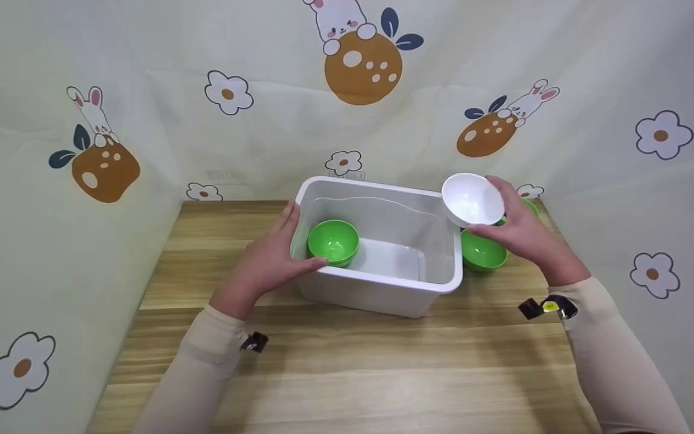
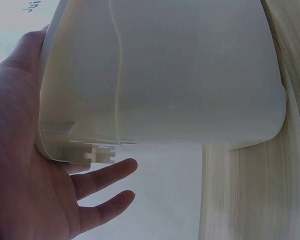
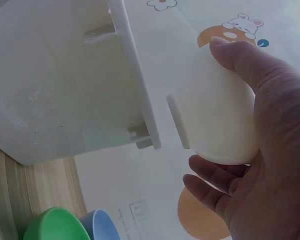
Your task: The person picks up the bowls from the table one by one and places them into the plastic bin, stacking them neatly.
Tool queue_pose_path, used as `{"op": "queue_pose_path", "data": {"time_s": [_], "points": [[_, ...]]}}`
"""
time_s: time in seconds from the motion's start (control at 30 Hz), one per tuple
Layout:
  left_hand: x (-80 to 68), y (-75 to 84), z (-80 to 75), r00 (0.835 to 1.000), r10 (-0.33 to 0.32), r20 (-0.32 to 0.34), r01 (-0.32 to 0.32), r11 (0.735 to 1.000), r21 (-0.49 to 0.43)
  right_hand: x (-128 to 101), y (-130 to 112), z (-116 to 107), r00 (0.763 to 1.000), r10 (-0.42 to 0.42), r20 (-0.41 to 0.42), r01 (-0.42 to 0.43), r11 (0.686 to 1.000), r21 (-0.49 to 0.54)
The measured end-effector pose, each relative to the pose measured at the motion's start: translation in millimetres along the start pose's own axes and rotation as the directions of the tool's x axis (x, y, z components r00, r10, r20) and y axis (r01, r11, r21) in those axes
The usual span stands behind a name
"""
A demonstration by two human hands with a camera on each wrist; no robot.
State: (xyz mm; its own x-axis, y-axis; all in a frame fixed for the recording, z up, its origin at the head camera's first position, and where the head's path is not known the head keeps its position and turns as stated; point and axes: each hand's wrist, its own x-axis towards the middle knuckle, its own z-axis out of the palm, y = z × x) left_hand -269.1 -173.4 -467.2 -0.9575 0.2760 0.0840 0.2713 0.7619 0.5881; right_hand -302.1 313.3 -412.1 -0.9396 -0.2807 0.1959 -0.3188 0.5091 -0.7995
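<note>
A white plastic bin stands on the wooden table, with a green bowl inside at its left end. My left hand grips the bin's left rim, thumb over the edge; the left wrist view shows the palm against the bin's wall. My right hand holds a white bowl tilted in the air above the bin's right rim; in the right wrist view the fingers curl round the white bowl. Below it a green bowl sits on the table beside the bin.
Another green bowl peeks out behind my right hand. The right wrist view shows a green bowl and a blue bowl beside the bin. A cartoon-print cloth walls in the table on three sides.
</note>
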Motion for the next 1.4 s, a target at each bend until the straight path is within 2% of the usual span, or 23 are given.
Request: {"op": "queue_pose_path", "data": {"time_s": [0.33, 0.6, 0.8, 1.4], "points": [[-1.5, 0.1, -0.3, 1.000, 0.002, -0.002, -0.002, 1.000, -0.001, 8.9, -9.2, 3.8, 0.999, -0.031, 0.026, 0.032, 0.999, -0.022], [-1.8, -1.2, 0.6, 1.000, 0.026, -0.005, -0.026, 0.999, -0.025, 19.6, -20.5, 13.6, 0.996, -0.040, 0.083, 0.034, 0.997, 0.063], [-1.6, -0.5, 0.5, 1.000, 0.016, 0.002, -0.016, 1.000, -0.025, 27.2, -27.4, 18.8, 0.991, -0.047, 0.127, 0.034, 0.994, 0.100], [-1.3, -0.2, 0.2, 1.000, 0.011, 0.003, -0.011, 1.000, -0.007, 51.9, -39.4, 35.5, 0.972, -0.042, 0.230, 0.036, 0.999, 0.027]]}}
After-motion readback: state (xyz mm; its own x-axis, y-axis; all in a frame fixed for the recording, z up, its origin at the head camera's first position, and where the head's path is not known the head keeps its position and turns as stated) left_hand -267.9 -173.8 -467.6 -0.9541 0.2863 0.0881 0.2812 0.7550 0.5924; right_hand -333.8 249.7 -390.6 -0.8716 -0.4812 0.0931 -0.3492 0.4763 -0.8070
